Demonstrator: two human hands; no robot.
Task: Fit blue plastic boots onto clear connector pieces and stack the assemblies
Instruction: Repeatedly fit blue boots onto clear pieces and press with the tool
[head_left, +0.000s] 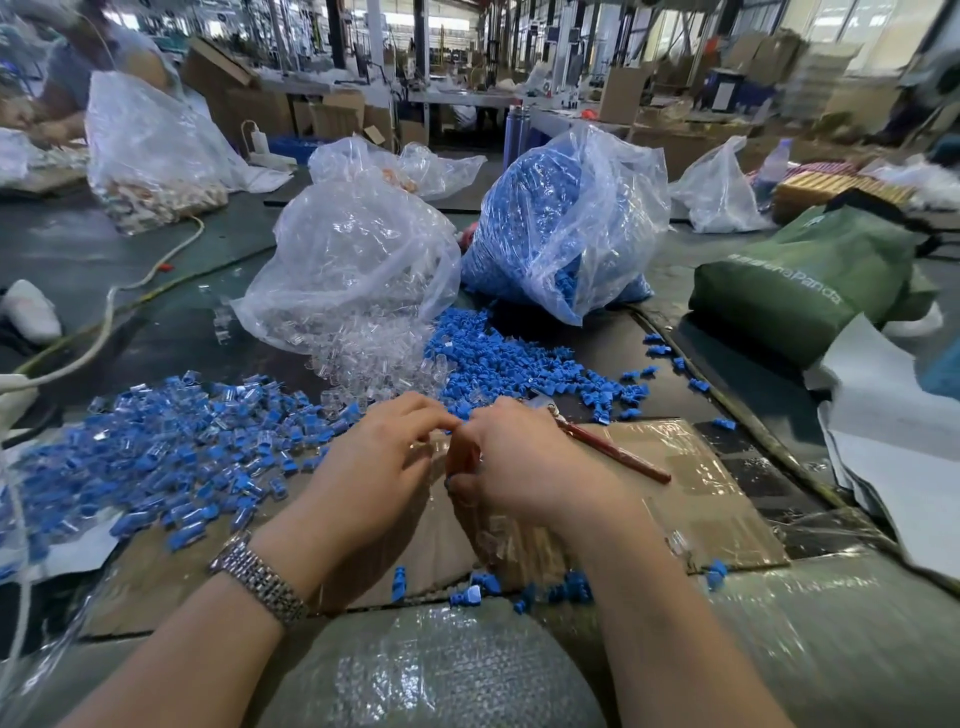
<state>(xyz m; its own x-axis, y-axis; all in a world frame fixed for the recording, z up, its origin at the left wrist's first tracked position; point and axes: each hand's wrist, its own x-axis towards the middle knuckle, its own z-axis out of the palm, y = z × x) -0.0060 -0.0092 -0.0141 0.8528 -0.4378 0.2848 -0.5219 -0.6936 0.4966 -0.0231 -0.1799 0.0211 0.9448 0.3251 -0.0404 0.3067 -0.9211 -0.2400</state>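
Both hands together over the cardboard sheet (691, 499) at the near middle of the worktop (104, 249). Left hand (374, 467) curled, fingertips meeting those of the right hand (514, 462) at one spot; something small and blue pinched between them, mostly hidden, so piece and long axis impossible to tell. Grip of each hand closed on that piece, as far as visible. Right hand also carrying a red pencil-like stick (613, 449), slanting away to the right.

Probably mid-fit: boot being pushed onto a connector, then off to the heap.

Heap of finished pieces (166, 447) lying to the left, nearer the left hand. Loose blue boots (519, 364) spread just beyond the fingertips and to the right, nearer the right hand. Clear connectors (374, 358) spilling from an open bag (353, 270) straight ahead. Second bag (566, 223) full of boots behind, on the right. A few stray boots (566, 592) near the edge, under the right wrist.

Wristwatch (260, 577) on the left arm. Green bag (800, 280) far right, white cable (104, 322) far left. Bubble wrap (431, 670) over the lap edge. Factory hall behind, boxes and another person at far left.
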